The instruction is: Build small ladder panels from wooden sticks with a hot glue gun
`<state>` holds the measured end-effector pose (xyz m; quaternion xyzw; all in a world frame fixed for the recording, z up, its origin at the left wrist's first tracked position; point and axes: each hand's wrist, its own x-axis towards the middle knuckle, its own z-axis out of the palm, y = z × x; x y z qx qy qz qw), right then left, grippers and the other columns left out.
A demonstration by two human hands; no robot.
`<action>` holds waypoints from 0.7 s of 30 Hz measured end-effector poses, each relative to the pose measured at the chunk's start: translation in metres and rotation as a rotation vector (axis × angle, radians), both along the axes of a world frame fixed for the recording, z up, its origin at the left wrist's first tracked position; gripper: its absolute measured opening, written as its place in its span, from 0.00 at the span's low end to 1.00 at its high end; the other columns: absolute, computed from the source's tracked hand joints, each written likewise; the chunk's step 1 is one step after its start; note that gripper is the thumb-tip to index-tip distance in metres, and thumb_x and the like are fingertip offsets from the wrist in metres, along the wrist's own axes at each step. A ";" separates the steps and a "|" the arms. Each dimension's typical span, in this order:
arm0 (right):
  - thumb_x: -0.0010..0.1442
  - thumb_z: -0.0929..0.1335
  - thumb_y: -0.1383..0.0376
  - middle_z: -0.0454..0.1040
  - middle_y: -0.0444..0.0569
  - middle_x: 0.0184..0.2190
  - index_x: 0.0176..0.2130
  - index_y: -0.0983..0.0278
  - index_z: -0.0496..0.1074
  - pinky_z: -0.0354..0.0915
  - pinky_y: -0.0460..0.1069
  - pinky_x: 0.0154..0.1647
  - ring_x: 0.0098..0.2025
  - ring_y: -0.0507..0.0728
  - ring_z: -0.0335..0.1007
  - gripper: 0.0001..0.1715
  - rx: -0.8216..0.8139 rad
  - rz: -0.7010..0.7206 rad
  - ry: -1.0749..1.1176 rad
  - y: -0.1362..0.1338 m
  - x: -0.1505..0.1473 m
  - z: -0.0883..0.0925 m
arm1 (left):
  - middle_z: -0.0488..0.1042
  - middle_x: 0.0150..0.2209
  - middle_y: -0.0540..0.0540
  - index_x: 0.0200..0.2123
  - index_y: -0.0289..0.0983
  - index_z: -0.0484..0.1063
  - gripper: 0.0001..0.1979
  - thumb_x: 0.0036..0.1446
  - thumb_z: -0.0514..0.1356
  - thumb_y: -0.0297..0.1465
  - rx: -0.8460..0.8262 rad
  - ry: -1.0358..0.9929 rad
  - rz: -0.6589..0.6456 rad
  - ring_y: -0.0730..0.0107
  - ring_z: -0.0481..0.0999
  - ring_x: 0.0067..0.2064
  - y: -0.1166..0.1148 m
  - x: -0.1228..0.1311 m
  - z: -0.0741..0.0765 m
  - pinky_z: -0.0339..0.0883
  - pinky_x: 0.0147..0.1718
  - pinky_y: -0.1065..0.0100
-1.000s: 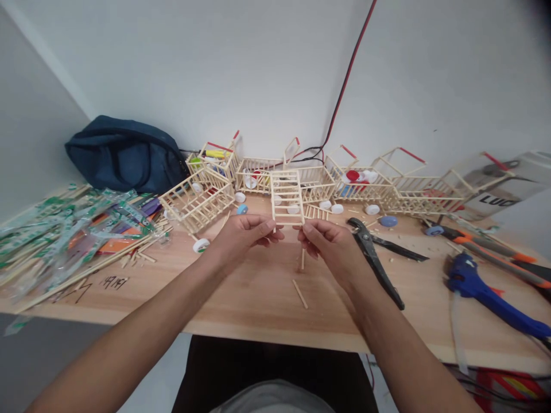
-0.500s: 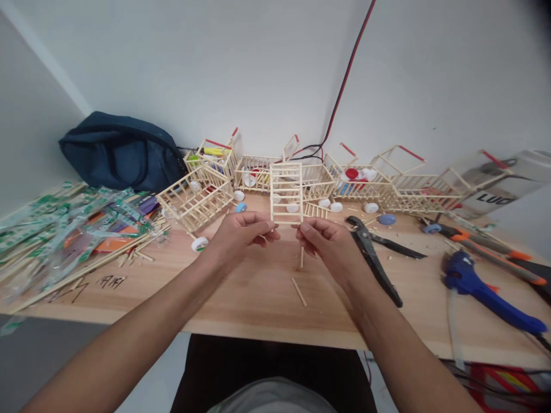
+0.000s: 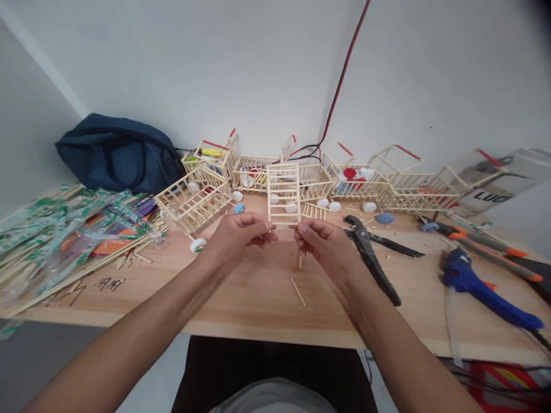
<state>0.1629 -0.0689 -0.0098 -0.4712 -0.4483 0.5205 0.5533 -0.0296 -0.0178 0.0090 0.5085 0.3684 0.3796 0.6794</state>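
A small ladder-like frame of pale wooden sticks (image 3: 283, 218) is held up over the table between both hands. My left hand (image 3: 252, 232) pinches its lower left corner with thumb and forefinger. At the lower right corner, my right hand (image 3: 316, 236) grips it the same way. Below the hands, a short loose stick (image 3: 298, 292) lies on the wood, and another stick end (image 3: 300, 262) shows under my right fingers. Behind the frame stand several stick-built miniature carts (image 3: 193, 198) with bottle-cap wheels (image 3: 198, 245) and red-tipped handles.
Black locking pliers (image 3: 372, 261) and a blue glue gun (image 3: 486, 289) lie to the right, near orange-handled pliers (image 3: 495, 246). On the left are plastic-wrapped sticks (image 3: 86, 229) and a dark blue bag (image 3: 118, 152). A red-black cable (image 3: 344, 74) runs down the wall.
The whole view has shifted slightly, so everything sits a little further left. Both hands keep the same hold on the stick frame.
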 end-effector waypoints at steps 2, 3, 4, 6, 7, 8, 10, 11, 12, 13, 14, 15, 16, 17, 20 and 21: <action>0.53 0.73 0.53 0.73 0.44 0.26 0.29 0.64 0.75 0.63 0.44 0.27 0.26 0.48 0.64 0.16 0.011 -0.007 -0.006 0.000 0.001 0.001 | 0.79 0.28 0.44 0.28 0.32 0.78 0.14 0.44 0.71 0.38 -0.027 -0.019 -0.030 0.72 0.74 0.29 0.000 0.000 0.001 0.66 0.31 0.70; 0.53 0.73 0.53 0.73 0.45 0.27 0.29 0.64 0.75 0.63 0.44 0.27 0.27 0.49 0.65 0.16 0.017 -0.014 -0.022 0.000 0.001 0.001 | 0.80 0.29 0.43 0.28 0.32 0.78 0.16 0.43 0.72 0.39 -0.037 -0.027 -0.040 0.72 0.75 0.30 0.000 0.000 0.001 0.67 0.32 0.69; 0.53 0.73 0.53 0.73 0.45 0.27 0.29 0.64 0.75 0.64 0.45 0.27 0.27 0.49 0.65 0.17 0.021 -0.025 -0.044 0.000 0.002 0.001 | 0.80 0.31 0.42 0.29 0.32 0.77 0.17 0.43 0.72 0.41 -0.044 -0.030 -0.046 0.71 0.75 0.31 0.000 0.000 0.002 0.67 0.32 0.69; 0.52 0.73 0.52 0.74 0.47 0.28 0.30 0.64 0.75 0.65 0.45 0.28 0.28 0.49 0.65 0.18 0.016 -0.047 -0.089 0.001 0.003 0.000 | 0.80 0.33 0.41 0.31 0.32 0.76 0.20 0.43 0.72 0.43 -0.050 -0.026 -0.049 0.71 0.75 0.32 0.000 0.001 0.003 0.68 0.32 0.69; 0.52 0.73 0.51 0.75 0.47 0.28 0.31 0.64 0.76 0.65 0.45 0.28 0.27 0.49 0.65 0.18 0.010 -0.056 -0.105 0.001 0.003 0.000 | 0.80 0.34 0.41 0.31 0.32 0.76 0.21 0.43 0.71 0.44 -0.049 -0.018 -0.048 0.71 0.75 0.32 -0.001 0.001 0.003 0.68 0.31 0.69; 0.51 0.73 0.51 0.75 0.47 0.28 0.31 0.64 0.76 0.65 0.46 0.28 0.27 0.49 0.66 0.19 0.004 -0.062 -0.114 0.001 0.003 0.000 | 0.80 0.35 0.41 0.32 0.32 0.76 0.21 0.44 0.71 0.44 -0.043 -0.008 -0.048 0.71 0.75 0.32 -0.001 0.001 0.002 0.68 0.31 0.69; 0.50 0.73 0.51 0.75 0.47 0.28 0.31 0.64 0.77 0.64 0.46 0.28 0.27 0.49 0.66 0.19 -0.003 -0.063 -0.116 0.002 0.002 0.000 | 0.80 0.36 0.41 0.33 0.33 0.76 0.20 0.45 0.71 0.43 -0.016 0.023 -0.059 0.71 0.75 0.33 -0.001 0.001 0.001 0.68 0.32 0.70; 0.50 0.74 0.51 0.75 0.47 0.28 0.31 0.64 0.77 0.64 0.46 0.28 0.26 0.49 0.65 0.19 -0.004 -0.063 -0.113 0.002 0.002 0.000 | 0.80 0.36 0.41 0.33 0.33 0.77 0.18 0.46 0.70 0.42 0.003 0.042 -0.068 0.71 0.76 0.33 -0.001 0.000 0.001 0.68 0.33 0.70; 0.50 0.74 0.51 0.75 0.46 0.27 0.30 0.64 0.77 0.64 0.46 0.27 0.26 0.49 0.65 0.19 -0.007 -0.063 -0.109 0.003 0.001 0.000 | 0.80 0.36 0.42 0.33 0.33 0.77 0.17 0.47 0.70 0.42 0.022 0.062 -0.077 0.71 0.76 0.34 -0.001 0.000 0.000 0.68 0.33 0.70; 0.49 0.74 0.51 0.75 0.46 0.27 0.30 0.64 0.77 0.64 0.46 0.27 0.25 0.49 0.65 0.19 -0.010 -0.062 -0.107 0.003 0.001 0.000 | 0.80 0.36 0.42 0.32 0.34 0.78 0.16 0.48 0.70 0.41 0.041 0.081 -0.081 0.71 0.76 0.34 -0.001 -0.001 -0.001 0.68 0.34 0.70; 0.49 0.74 0.51 0.75 0.46 0.27 0.31 0.64 0.77 0.64 0.46 0.27 0.25 0.49 0.65 0.18 -0.014 -0.062 -0.104 0.003 0.001 0.000 | 0.80 0.35 0.42 0.32 0.34 0.78 0.15 0.48 0.69 0.40 0.056 0.097 -0.078 0.71 0.76 0.34 -0.001 -0.001 -0.001 0.67 0.34 0.70; 0.49 0.74 0.51 0.75 0.46 0.27 0.31 0.64 0.78 0.64 0.46 0.27 0.25 0.48 0.65 0.19 -0.019 -0.060 -0.102 0.003 0.000 0.000 | 0.81 0.34 0.43 0.31 0.34 0.79 0.14 0.49 0.69 0.40 0.067 0.106 -0.071 0.71 0.76 0.33 -0.001 -0.001 -0.002 0.67 0.34 0.70; 0.49 0.74 0.51 0.76 0.46 0.27 0.31 0.64 0.78 0.64 0.46 0.27 0.25 0.48 0.65 0.19 -0.027 -0.056 -0.101 0.003 0.000 0.000 | 0.81 0.34 0.43 0.30 0.34 0.79 0.13 0.49 0.69 0.40 0.077 0.110 -0.063 0.71 0.76 0.33 -0.001 -0.001 -0.002 0.67 0.34 0.70; 0.48 0.74 0.51 0.76 0.46 0.27 0.30 0.65 0.78 0.64 0.46 0.27 0.25 0.48 0.65 0.19 -0.037 -0.052 -0.099 0.003 0.000 -0.001 | 0.81 0.33 0.43 0.30 0.34 0.79 0.13 0.49 0.69 0.39 0.082 0.109 -0.052 0.71 0.75 0.33 -0.001 -0.001 -0.002 0.67 0.33 0.70; 0.47 0.75 0.50 0.76 0.47 0.27 0.30 0.65 0.78 0.64 0.46 0.26 0.24 0.48 0.65 0.20 -0.071 -0.046 -0.094 0.004 -0.001 -0.001 | 0.81 0.32 0.44 0.29 0.35 0.79 0.12 0.50 0.68 0.39 0.075 0.106 -0.020 0.72 0.75 0.32 -0.003 0.000 -0.002 0.66 0.32 0.70; 0.46 0.75 0.50 0.76 0.47 0.27 0.29 0.65 0.78 0.64 0.46 0.25 0.24 0.48 0.65 0.21 -0.077 -0.047 -0.094 0.004 -0.001 -0.002 | 0.81 0.31 0.44 0.28 0.35 0.79 0.12 0.50 0.68 0.38 0.072 0.110 -0.010 0.72 0.75 0.31 -0.004 0.001 -0.001 0.66 0.32 0.70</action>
